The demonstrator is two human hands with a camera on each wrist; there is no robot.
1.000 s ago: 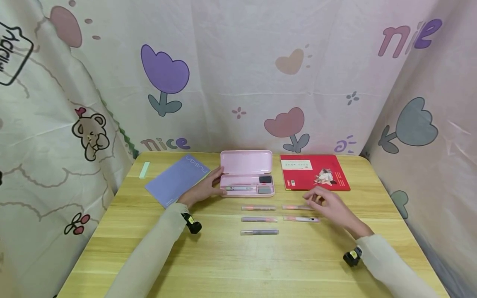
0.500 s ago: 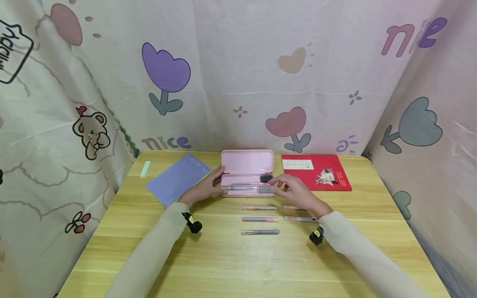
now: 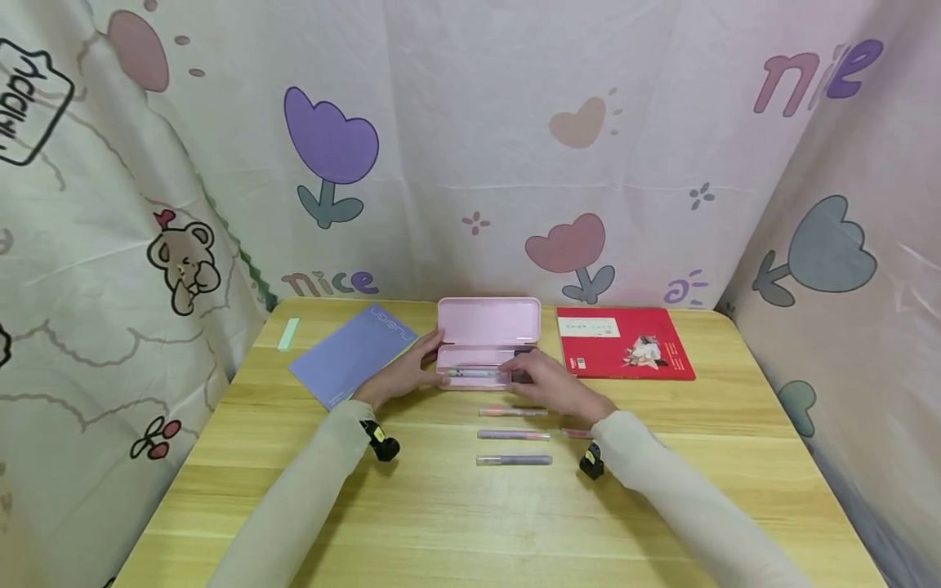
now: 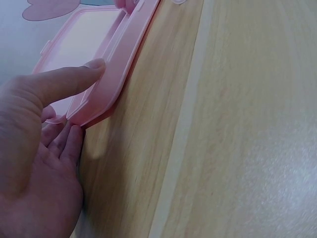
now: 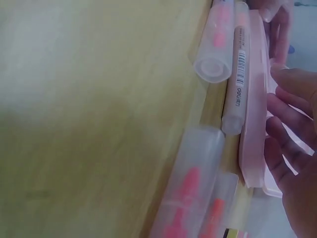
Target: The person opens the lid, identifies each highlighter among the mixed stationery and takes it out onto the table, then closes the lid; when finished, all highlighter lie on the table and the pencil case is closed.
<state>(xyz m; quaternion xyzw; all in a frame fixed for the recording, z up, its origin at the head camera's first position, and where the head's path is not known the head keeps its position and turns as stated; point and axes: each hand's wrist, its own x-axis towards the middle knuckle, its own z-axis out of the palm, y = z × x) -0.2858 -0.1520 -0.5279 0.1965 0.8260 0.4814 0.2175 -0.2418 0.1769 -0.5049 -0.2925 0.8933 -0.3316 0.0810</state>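
An open pink pencil case (image 3: 488, 320) stands at the back middle of the table, lid raised. My left hand (image 3: 403, 377) grips its left end; in the left wrist view the thumb (image 4: 74, 82) rests on the front wall while other fingers reach round the end. A pale pen (image 3: 470, 373) lies in the front compartment. My right hand (image 3: 551, 384) reaches over the case's right side, fingertips inside near the pen's right end. It mostly covers the dark and grey blocks there; I cannot tell whether it holds anything. Several capped highlighters (image 3: 513, 435) lie before the case.
A blue-purple notebook (image 3: 353, 355) lies left of the case, beside my left hand. At the far left is a pale green strip (image 3: 288, 334). A red book (image 3: 625, 343) lies to the right. Patterned curtains (image 3: 456, 163) close off the back and sides.
My right hand has moved left from the highlighters on the right to the case, and its fingers now reach in. My left hand stays at the case's left end.
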